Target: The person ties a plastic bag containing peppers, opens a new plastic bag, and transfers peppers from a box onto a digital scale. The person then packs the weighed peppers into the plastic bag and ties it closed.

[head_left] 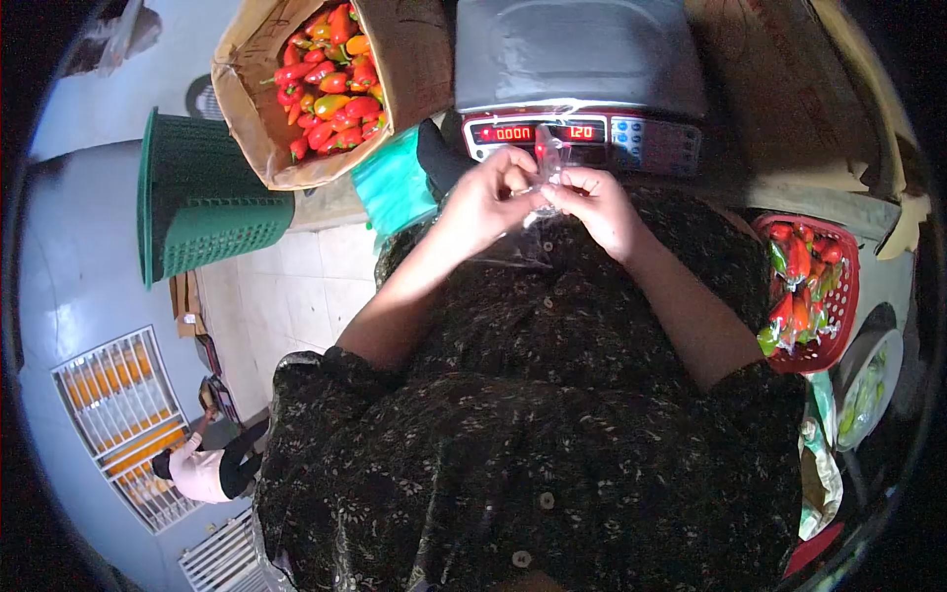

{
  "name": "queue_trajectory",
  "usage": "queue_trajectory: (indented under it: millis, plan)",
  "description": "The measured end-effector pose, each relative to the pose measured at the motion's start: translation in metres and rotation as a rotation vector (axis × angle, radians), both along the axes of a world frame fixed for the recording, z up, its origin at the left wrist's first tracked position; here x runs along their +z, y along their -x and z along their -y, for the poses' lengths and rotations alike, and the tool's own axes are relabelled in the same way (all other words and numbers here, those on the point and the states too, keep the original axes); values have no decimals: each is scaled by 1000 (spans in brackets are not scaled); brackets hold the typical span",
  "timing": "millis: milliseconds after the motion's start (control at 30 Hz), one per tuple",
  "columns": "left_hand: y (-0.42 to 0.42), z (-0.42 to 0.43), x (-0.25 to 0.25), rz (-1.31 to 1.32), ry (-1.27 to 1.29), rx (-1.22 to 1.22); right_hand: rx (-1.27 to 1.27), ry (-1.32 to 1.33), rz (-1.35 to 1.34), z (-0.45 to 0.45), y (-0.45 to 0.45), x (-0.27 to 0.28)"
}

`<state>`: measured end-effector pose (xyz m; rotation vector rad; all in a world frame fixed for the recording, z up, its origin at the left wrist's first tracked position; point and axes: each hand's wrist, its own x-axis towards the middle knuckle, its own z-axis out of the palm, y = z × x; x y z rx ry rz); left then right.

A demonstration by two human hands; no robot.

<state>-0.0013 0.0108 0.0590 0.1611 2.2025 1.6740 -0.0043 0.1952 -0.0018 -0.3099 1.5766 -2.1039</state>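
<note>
**Pinching a clear plastic bag (554, 156) with both hands, right by the scale readout**

So the bag sits between the two hands, its long axis running roughly 12 to 6, with the top poking up toward 12 over the display. Left hand (490, 195) has it from the 8 o'clock side, right hand (604, 209) from 4. Neither is nearer; both have fingertips closed on the plastic. There's a red patch in or behind the bag, can't tell if it's a pepper or display glow.

The scale (582, 54) is at 12 from the hands. Open paper bag (244, 99) of peppers (340, 104) at about 10, red basket (846, 301) with plastic-wrapped peppers (792, 311) at about 4.

Writing-wise: left readout looks like 0.000, right one like 1.20, with the plastic partly in the way. Keypad (653, 144) labels are too small for me. There's some scrawl on the paper bag's flap, not legible. No brand I can make out.
</note>
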Motion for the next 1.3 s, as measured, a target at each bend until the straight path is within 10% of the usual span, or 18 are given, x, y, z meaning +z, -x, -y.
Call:
queue_trajectory:
  millis: [133,400,567,800,833,933,1000,1067,1133,1267,1300]
  plan:
    - [26,39,-13,-166,168,179,-55,-58,-19,-7,4,15]
    - [-2,10,7,562,-836,88,-333,311,589,-4,8,20]
    - [10,19,-24,19,123,14,-13,777,594,-7,4,-7]
    - [-5,-12,31,467,-608,382,-62,-229,-97,-6,8,19]
    - [-4,6,20,516,-869,28,-137,-119,68,-9,9,16]
    - [-6,7,4,172,-152,-2,-266,340,381,-14,20,16]
    - [8,10,-6,123,-78,148,-137,139,59,-6,13,-2]
    - [22,29,-37,8,-202,310,82,484,466,-2,-1,17]
    - [25,17,-26,217,-500,416,195,189,241,-1,-3,24]
    - [-4,11,9,605,-868,74,-270,-450,-207,-28,16,-2]
    - [-8,3,13,562,-705,88,-351,-195,129,-23,17,18]
